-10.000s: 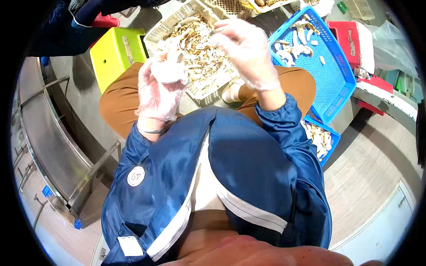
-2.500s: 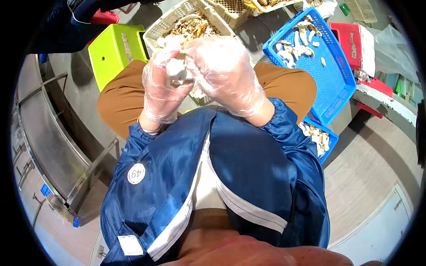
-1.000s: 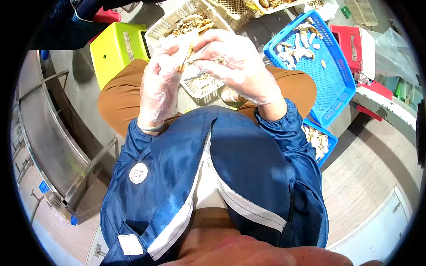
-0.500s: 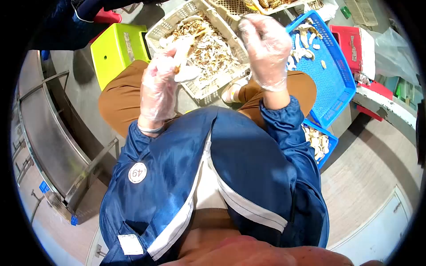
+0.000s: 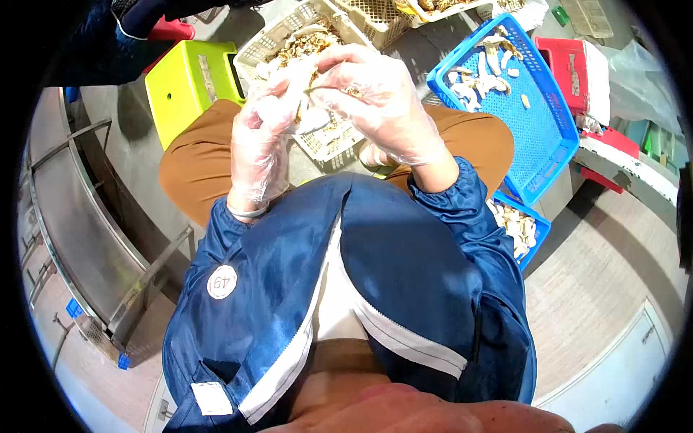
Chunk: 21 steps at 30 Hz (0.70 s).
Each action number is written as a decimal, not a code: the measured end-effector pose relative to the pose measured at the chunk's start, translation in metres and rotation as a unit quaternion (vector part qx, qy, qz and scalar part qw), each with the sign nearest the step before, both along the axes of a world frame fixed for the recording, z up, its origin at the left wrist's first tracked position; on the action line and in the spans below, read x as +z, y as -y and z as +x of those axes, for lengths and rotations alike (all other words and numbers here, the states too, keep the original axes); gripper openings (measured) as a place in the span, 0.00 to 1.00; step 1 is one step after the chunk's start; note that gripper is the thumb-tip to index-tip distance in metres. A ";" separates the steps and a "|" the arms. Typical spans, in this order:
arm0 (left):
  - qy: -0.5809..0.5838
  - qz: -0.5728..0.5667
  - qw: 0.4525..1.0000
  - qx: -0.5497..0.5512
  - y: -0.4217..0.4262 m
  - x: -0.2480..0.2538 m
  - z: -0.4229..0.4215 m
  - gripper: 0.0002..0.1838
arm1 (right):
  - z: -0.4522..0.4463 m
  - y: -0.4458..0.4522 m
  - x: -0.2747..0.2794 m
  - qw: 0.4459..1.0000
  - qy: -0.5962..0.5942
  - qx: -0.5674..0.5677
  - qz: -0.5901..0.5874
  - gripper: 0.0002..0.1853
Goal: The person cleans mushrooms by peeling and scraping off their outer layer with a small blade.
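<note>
In a clear plastic glove, my left hand (image 5: pixel 261 133) is closed around a pale mushroom (image 5: pixel 312 120), whose lower end sticks out past the fingers. My right hand (image 5: pixel 379 101), gloved the same way, is beside it with thumb and fingers pinched together at the mushroom's upper part. Whatever the right fingertips hold is too small or hidden to name. Under both hands stands a cream plastic crate (image 5: pixel 336 150) with mushroom pieces and brown trimmings, partly covered by the hands.
A blue basket (image 5: pixel 538 155) with several mushroom pieces (image 5: pixel 492 68) is at the right, above a smaller blue basket (image 5: pixel 530 249) of cut pieces. A lime stool (image 5: pixel 180 90) stands left, a red stool (image 5: pixel 567 79) right. Metal frame (image 5: pixel 86 209) at far left. Another person's dark sleeve (image 5: pixel 94 47) shows top left.
My right hand has come left and slightly down from beside the crate to meet the mushroom. My left hand stays nearly in place, still holding it.
</note>
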<state>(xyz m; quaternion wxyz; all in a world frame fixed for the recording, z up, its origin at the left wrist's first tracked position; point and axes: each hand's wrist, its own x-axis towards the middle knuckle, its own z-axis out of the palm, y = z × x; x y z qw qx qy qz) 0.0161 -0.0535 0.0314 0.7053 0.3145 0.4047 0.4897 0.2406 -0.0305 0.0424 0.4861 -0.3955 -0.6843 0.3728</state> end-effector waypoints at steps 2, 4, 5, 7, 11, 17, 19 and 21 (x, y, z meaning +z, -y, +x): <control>-0.014 0.000 1.000 0.007 0.000 -0.001 0.001 0.30 | -0.006 0.000 -0.007 0.999 -0.016 -0.035 0.012 0.05; -0.040 0.004 0.999 -0.006 -0.002 -0.006 -0.004 0.29 | -0.007 0.001 -0.006 0.998 0.019 -0.059 0.011 0.06; -0.053 0.006 0.999 -0.012 -0.002 -0.008 -0.005 0.28 | -0.008 0.001 -0.005 0.997 0.036 -0.071 0.011 0.06; -0.014 -0.009 1.000 -0.013 -0.001 -0.008 -0.004 0.28 | -0.007 0.001 -0.004 0.993 0.043 -0.108 0.021 0.06; 0.016 -0.034 0.999 0.009 -0.002 -0.006 -0.008 0.29 | 0.014 -0.014 -0.021 0.962 0.051 -0.262 0.063 0.06; 0.227 -0.188 0.956 -0.005 -0.008 -0.026 -0.031 0.30 | 0.020 -0.009 -0.021 0.993 0.007 -0.119 -0.017 0.09; 0.244 -0.200 0.949 -0.003 -0.007 -0.027 -0.027 0.30 | 0.010 -0.007 -0.018 0.995 -0.037 -0.062 -0.065 0.08; 0.190 -0.160 0.968 -0.026 -0.004 -0.022 -0.023 0.31 | 0.003 -0.010 -0.017 0.997 -0.043 -0.061 -0.010 0.08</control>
